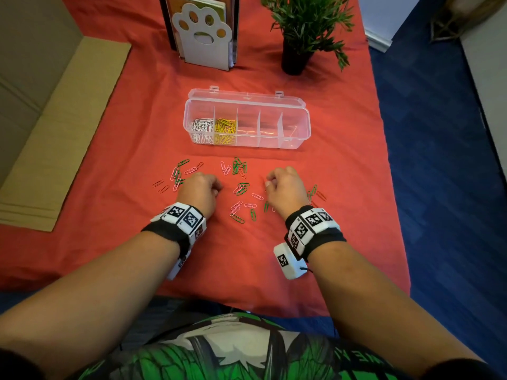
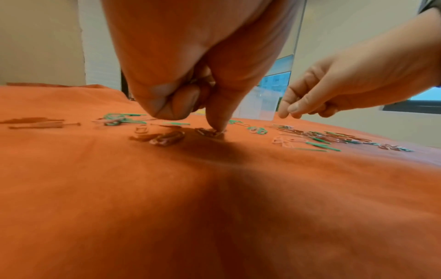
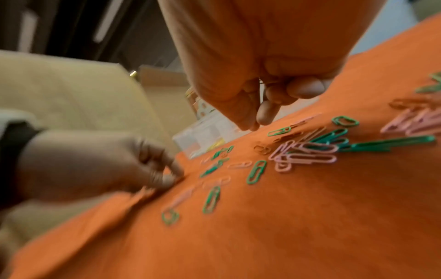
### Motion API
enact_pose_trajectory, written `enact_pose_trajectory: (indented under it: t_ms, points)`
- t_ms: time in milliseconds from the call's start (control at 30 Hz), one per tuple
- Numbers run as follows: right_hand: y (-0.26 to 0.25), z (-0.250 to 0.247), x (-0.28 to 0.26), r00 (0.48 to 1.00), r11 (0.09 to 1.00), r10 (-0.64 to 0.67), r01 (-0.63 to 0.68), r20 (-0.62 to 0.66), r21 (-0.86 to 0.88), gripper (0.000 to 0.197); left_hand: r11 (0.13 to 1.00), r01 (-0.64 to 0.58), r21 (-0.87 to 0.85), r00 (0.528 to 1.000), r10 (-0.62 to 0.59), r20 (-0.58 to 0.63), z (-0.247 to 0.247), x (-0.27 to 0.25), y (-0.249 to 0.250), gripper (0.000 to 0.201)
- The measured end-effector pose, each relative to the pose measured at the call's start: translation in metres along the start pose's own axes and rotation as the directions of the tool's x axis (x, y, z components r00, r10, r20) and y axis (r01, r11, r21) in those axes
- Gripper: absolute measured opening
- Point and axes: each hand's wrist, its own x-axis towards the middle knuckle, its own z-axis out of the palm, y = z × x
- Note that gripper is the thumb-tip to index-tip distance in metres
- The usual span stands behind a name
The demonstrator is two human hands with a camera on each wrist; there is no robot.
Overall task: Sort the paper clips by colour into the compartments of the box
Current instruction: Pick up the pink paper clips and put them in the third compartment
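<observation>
Landmark: the clear plastic box point(image 1: 247, 119) stands lid-open on the red cloth point(image 1: 329, 242), its long side facing the person.
Edges: the cloth ends well right of the box, where blue floor point(image 1: 439, 160) begins; left of the box flat cardboard point(image 1: 55, 133) lies over the cloth's edge.
Open room: bare cloth lies between the box and the loose clips, and more between the clips and the person.
Behind the box: a white paw-shaped bookend point(image 1: 203, 31) and a potted plant point(image 1: 299, 28) stand apart from it.
Box contents: white clips point(image 1: 201, 128) fill the leftmost compartment, yellow clips point(image 1: 225, 130) the next; the other three hold no clips that can be made out.
Loose clips: green, pink and red paper clips point(image 1: 241, 187) lie scattered on the cloth in front of the box.
Left hand point(image 1: 199, 189): in front of the box's left end, fingers curled, one fingertip point(image 2: 218, 128) pressing down on a red clip point(image 2: 205, 131) on the cloth; small clips seem bunched in the curled fingers.
Right hand point(image 1: 285, 187): in front of the box's right half, thumb and forefinger close together just above the cloth; whether they pinch a clip cannot be told.
Writing: only black-and-white square codes on the wristbands point(image 1: 307, 223); nothing readable.
</observation>
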Motion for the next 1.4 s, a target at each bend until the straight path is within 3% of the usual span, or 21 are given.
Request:
enact_pose_trajectory:
  t_ms: [133,267,500,600,700,733,767,833,900,967,1000,1033,1100,1167,1200,1233,1266,1300,1333,1366,1400]
  points:
    - [-0.010,0.006,-0.014,0.982,0.959,-0.145,0.170,0.120,-0.229,0.020,0.994,-0.096,0.044,0.994,0.094,0.051,0.002,-0.011,0.014,0.016]
    - [-0.024,0.013,-0.029,0.967,0.872,-0.188,0.244,0.171,-0.425,0.025,0.962,-0.176,0.208,0.978,0.146,0.152,0.010,-0.022,0.025,0.029]
    - [-0.033,0.012,-0.031,0.953,0.811,-0.235,0.301,0.192,-0.501,0.027,0.918,-0.252,0.307,0.960,0.196,0.202,0.013,-0.020,0.027,0.025]
    - [-0.035,0.014,-0.032,0.951,0.792,-0.238,0.308,0.198,-0.527,0.028,0.959,-0.197,0.202,0.972,0.164,0.166,0.014,-0.017,0.025,0.021]
    - [-0.034,0.016,-0.027,0.952,0.789,-0.232,0.304,0.199,-0.534,0.028,0.997,0.024,-0.067,0.983,-0.011,0.184,0.007,-0.012,0.023,0.017]
    - [-0.033,0.015,-0.025,0.953,0.795,-0.222,0.299,0.206,-0.527,0.028,0.955,0.166,-0.245,0.962,-0.102,0.254,0.001,-0.012,0.024,0.016]
    - [-0.030,0.016,-0.022,0.954,0.806,-0.206,0.291,0.216,-0.515,0.028,0.843,0.308,-0.442,0.928,-0.164,0.334,-0.004,-0.013,0.026,0.015]
    - [-0.023,0.017,-0.014,0.955,0.856,-0.169,0.265,0.244,-0.443,0.028,0.450,0.505,-0.736,0.859,-0.178,0.481,-0.013,-0.015,0.028,0.012]
    - [-0.019,0.015,-0.006,0.959,0.946,-0.116,0.186,0.257,-0.267,0.024,0.182,0.547,-0.817,0.837,-0.084,0.541,-0.022,-0.016,0.025,0.013]
    - [-0.017,0.008,0.002,0.968,1.000,-0.004,0.003,0.250,0.007,0.020,0.073,0.551,-0.831,0.834,-0.046,0.549,-0.029,-0.013,0.020,0.025]
    - [-0.016,0.003,0.004,0.965,0.978,0.063,-0.110,0.253,0.175,0.019,0.055,0.556,-0.829,0.831,-0.056,0.554,-0.030,-0.010,0.020,0.027]
    - [-0.013,-0.003,0.007,0.953,0.901,0.132,-0.230,0.275,0.367,0.021,0.059,0.564,-0.824,0.825,-0.093,0.558,-0.030,-0.006,0.019,0.026]
    - [-0.007,-0.020,0.008,0.905,0.551,0.227,-0.424,0.360,0.719,0.026,0.163,0.555,-0.816,0.828,-0.209,0.521,-0.027,0.004,0.019,0.028]
    - [0.000,-0.037,0.009,0.871,0.182,0.263,-0.467,0.415,0.865,0.022,0.411,0.478,-0.776,0.875,-0.302,0.379,-0.021,0.018,0.015,0.032]
    - [0.004,-0.042,0.012,0.860,0.100,0.290,-0.464,0.420,0.880,0.021,0.587,0.406,-0.700,0.912,-0.312,0.266,-0.018,0.024,0.011,0.033]
    - [0.008,-0.044,0.016,0.857,0.112,0.325,-0.455,0.400,0.883,0.020,0.758,0.321,-0.568,0.945,-0.296,0.139,-0.018,0.029,0.008,0.031]
    - [0.013,-0.044,0.021,0.866,0.236,0.362,-0.443,0.345,0.865,0.019,0.879,0.244,-0.410,0.967,-0.253,0.034,-0.018,0.032,0.007,0.029]
    - [0.017,-0.042,0.026,0.886,0.450,0.383,-0.427,0.262,0.784,0.018,0.948,0.190,-0.255,0.979,-0.203,-0.027,-0.018,0.035,0.007,0.026]
    - [0.022,-0.041,0.031,0.914,0.689,0.369,-0.392,0.170,0.610,0.018,0.981,0.146,-0.125,0.986,-0.155,-0.061,-0.019,0.037,0.010,0.025]
    - [0.026,-0.038,0.035,0.945,0.866,0.314,-0.323,0.089,0.381,0.018,0.993,0.116,-0.019,0.990,-0.117,-0.074,-0.018,0.039,0.012,0.028]
    - [0.029,-0.036,0.036,0.971,0.956,0.237,-0.241,0.043,0.168,0.019,0.993,0.095,0.063,0.993,-0.090,-0.080,-0.018,0.040,0.015,0.032]
